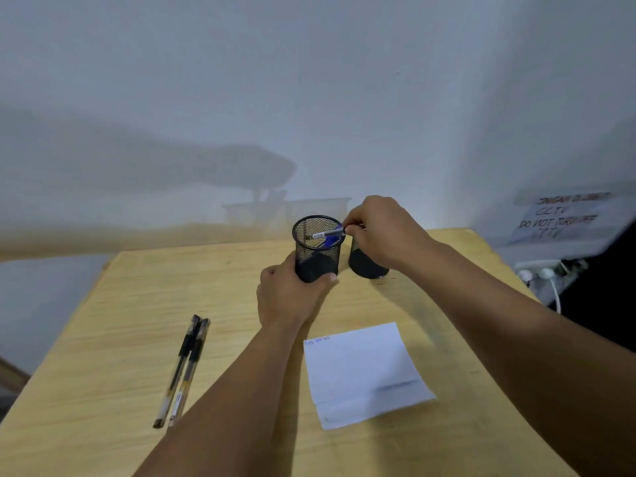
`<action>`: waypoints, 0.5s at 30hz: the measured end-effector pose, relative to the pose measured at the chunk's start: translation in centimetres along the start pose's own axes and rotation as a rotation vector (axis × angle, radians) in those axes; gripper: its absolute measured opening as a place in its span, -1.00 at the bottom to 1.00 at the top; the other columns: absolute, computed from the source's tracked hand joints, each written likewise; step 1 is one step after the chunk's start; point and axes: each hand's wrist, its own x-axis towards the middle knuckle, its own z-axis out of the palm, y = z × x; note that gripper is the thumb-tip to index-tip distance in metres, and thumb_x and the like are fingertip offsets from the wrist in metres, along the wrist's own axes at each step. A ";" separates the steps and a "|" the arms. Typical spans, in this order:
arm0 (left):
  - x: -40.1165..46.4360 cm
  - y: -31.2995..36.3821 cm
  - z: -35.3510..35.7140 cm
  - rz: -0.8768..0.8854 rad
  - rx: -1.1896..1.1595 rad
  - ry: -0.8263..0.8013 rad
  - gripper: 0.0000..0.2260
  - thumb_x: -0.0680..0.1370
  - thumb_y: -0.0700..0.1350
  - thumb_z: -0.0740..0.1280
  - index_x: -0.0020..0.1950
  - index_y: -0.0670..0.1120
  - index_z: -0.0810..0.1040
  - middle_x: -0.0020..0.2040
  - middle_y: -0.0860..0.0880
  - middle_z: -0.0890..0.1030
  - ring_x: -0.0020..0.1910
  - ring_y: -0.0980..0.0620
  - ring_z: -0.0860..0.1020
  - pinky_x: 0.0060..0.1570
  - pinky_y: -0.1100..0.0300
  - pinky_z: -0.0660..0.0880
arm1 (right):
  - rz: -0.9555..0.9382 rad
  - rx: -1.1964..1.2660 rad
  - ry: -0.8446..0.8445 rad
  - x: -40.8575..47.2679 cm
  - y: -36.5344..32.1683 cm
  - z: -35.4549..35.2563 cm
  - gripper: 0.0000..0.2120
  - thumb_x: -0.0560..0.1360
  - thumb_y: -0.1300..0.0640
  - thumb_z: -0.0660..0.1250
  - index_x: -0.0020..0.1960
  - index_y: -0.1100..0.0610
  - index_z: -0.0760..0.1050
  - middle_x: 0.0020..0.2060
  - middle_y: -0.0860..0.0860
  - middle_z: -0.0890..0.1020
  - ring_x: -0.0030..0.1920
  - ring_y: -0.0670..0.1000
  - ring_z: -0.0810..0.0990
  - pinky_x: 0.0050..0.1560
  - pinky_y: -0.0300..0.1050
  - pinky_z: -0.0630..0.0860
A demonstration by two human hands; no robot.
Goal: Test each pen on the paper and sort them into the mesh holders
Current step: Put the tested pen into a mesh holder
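Pen point(328, 233) over left holder point(317, 249); right hand point(382, 232) hides second holder point(366, 263).

Head view, downward over table point(103, 339)

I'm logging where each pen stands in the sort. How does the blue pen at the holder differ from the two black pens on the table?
The blue pen is pinched by the right hand over the rim of the left mesh holder, which the left hand grips; the two black pens lie untouched on the table. It has blue parts; theirs are black. All three look like slim stick pens.
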 end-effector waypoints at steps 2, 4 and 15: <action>0.1 -0.1 0.1 0.005 -0.006 0.004 -0.47 0.16 0.45 0.37 0.04 0.29 0.45 -0.02 0.08 0.59 0.16 0.05 0.45 -0.10 0.16 0.38 | -0.009 -0.030 -0.038 0.8 -0.2 0.5 -0.78 0.55 0.18 0.27 0.03 0.13 0.70 -0.15 0.11 0.66 -0.10 0.12 0.58 -0.14 -0.09 0.47; 0.1 0.0 0.0 -0.001 0.000 0.003 -0.47 0.17 0.44 0.37 0.06 0.28 0.46 -0.03 0.08 0.58 0.19 0.06 0.44 -0.07 0.17 0.40 | -0.002 -0.056 -0.072 1.4 -0.3 1.0 -0.78 0.54 0.19 0.27 0.01 0.13 0.70 -0.14 0.13 0.66 -0.07 0.16 0.59 -0.10 -0.03 0.53; -2.0 0.6 -2.9 0.042 -0.058 -0.116 -0.69 0.35 0.10 0.46 -0.05 0.04 0.42 -0.11 0.20 0.60 -0.09 0.07 0.55 -0.18 0.17 0.47 | -0.097 -0.040 0.128 -0.5 -1.5 1.3 -0.62 0.52 -0.02 0.35 0.32 -0.02 0.52 0.16 0.05 0.57 0.21 0.17 0.45 0.15 0.09 0.47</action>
